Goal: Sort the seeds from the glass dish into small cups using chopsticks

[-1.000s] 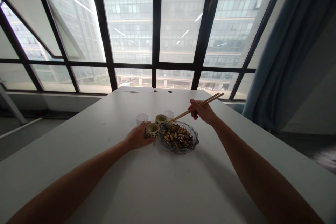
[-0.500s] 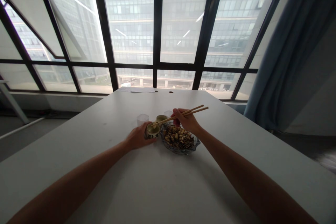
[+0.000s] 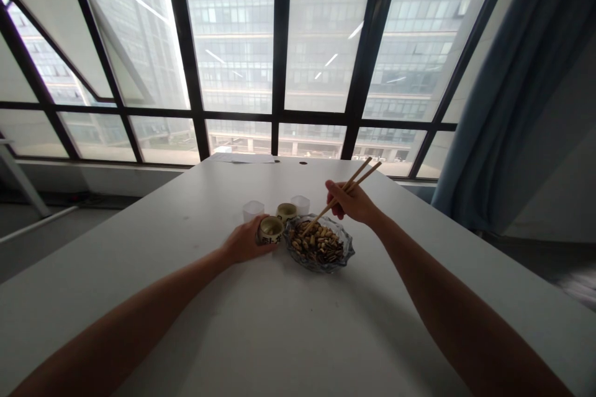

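Note:
My left hand [image 3: 242,243] is wrapped round a small yellowish ceramic cup [image 3: 270,230] with dark characters, standing on the white table [image 3: 279,322]. My right hand [image 3: 352,203] grips a pair of wooden chopsticks [image 3: 342,194]; their tips dip into the left part of a glass dish [image 3: 345,252] filled with mixed nuts and seeds [image 3: 319,243]. Whether the tips hold a piece is too small to see.
Behind the held cup stand a second ceramic cup [image 3: 285,211] and two small clear plastic cups [image 3: 252,209] [image 3: 300,203]. A sheet of paper [image 3: 244,159] lies at the table's far edge. Large windows rise beyond; a blue curtain [image 3: 507,74] hangs at the right.
My right hand drew back to the right from over the held cup, and the chopstick tips went from the cup's rim down into the dish. The left hand stayed on the cup.

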Demonstrator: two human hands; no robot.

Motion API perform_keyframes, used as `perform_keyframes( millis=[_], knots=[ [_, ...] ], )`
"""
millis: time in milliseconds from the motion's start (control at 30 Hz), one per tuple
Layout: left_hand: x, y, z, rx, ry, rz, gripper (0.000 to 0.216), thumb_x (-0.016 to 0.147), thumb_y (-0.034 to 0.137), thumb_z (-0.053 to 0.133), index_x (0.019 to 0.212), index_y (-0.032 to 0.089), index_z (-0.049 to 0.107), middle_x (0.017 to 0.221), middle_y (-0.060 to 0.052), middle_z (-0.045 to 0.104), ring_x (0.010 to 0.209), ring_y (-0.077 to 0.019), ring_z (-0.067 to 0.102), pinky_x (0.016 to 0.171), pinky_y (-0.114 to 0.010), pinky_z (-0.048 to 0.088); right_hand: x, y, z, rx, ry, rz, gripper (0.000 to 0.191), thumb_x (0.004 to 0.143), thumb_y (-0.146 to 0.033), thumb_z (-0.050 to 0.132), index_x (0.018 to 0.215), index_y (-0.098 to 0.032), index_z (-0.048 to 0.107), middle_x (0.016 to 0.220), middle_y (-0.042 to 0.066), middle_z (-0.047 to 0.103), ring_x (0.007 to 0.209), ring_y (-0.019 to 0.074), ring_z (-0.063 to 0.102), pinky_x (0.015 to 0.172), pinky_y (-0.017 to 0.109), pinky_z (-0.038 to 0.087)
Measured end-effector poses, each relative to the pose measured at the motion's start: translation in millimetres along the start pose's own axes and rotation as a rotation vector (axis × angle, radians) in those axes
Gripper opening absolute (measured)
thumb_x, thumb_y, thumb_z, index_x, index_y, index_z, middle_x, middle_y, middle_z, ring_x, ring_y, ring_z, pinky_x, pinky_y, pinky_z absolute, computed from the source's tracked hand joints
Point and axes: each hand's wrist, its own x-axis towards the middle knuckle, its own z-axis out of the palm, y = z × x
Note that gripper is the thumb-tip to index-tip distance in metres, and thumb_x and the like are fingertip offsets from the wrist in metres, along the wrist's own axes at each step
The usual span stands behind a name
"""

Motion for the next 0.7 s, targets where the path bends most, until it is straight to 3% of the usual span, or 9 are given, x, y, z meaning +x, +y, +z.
perform_keyframes(
  millis=[200, 533, 700],
  knots=[
    [0.2, -0.5, 0.3, -0.007, 0.021, 0.000, 0.075, 0.072, 0.055, 0.073, 0.136, 0.024, 0.046, 0.126, -0.011, 0.066, 0.112, -0.0326, 0.066, 0.093, -0.044, 0.054, -4.3, -0.5, 2.0, -0.174, -0.204, -0.078, 0.059, 0.082, -0.072, 0.059, 0.068, -0.015, 0.064, 0.057, 0.006, 0.067, 0.043, 0.0125, 0.060, 0.039, 0.020, 0.046],
    [0.6, -0.8, -0.6, -0.008, 0.011, 0.000, 0.075, 0.073, 0.057, 0.071, 0.135, 0.023, 0.046, 0.125, -0.011, 0.067, 0.111, -0.0324, 0.066, 0.093, -0.044, 0.054, -6.7, -2.6, 5.5, -0.218, -0.235, -0.106, 0.054, 0.083, -0.066, 0.061, 0.063, -0.016, 0.060, 0.051, 0.004, 0.063, 0.041, 0.0112, 0.056, 0.039, 0.020, 0.043],
    [0.7, -1.7, -0.1, -0.006, 0.001, 0.001, 0.072, 0.074, 0.054, 0.072, 0.135, 0.025, 0.046, 0.125, -0.011, 0.067, 0.111, -0.0323, 0.066, 0.094, -0.044, 0.054, -7.2, -5.5, 1.2, -0.229, -0.227, -0.130, 0.056, 0.088, -0.067, 0.052, 0.062, -0.017, 0.056, 0.047, 0.002, 0.057, 0.039, 0.0108, 0.053, 0.039, 0.020, 0.041]
  ],
)
